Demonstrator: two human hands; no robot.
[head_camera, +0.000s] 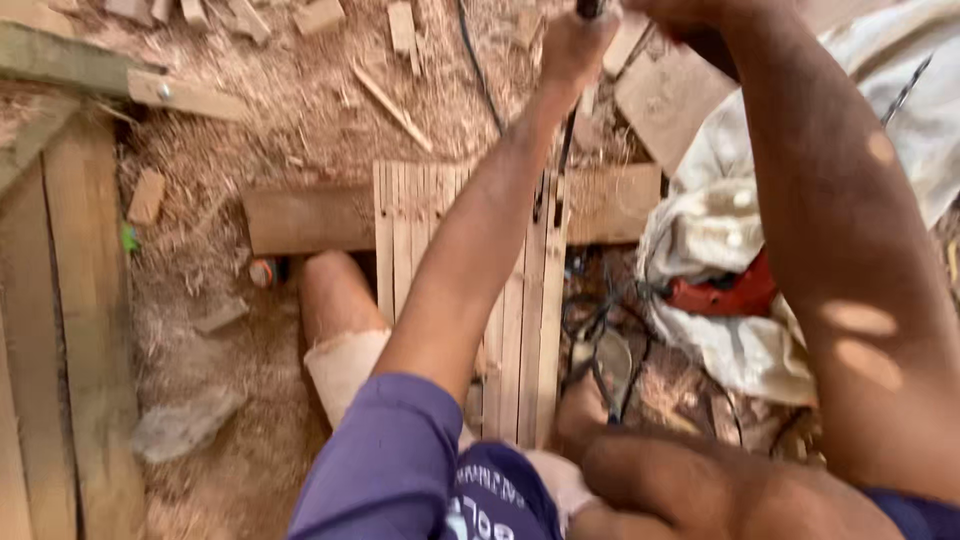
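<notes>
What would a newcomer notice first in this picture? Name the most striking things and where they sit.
Two bare arms reach up the frame; the left hand grips a dark handle at the top edge. Below them a bundle of thin wooden slats lies across a plank on sawdust. A red power tool rests on white cloth, right.

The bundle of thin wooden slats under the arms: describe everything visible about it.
The bundle of slats is a flat row of narrow, pale wooden strips laid side by side, running away from the person. It rests across a darker plank on the sawdust-covered ground. The left arm crosses over it, hiding its middle; the bare knee lies beside its near left edge. Its near end is hidden.
</notes>
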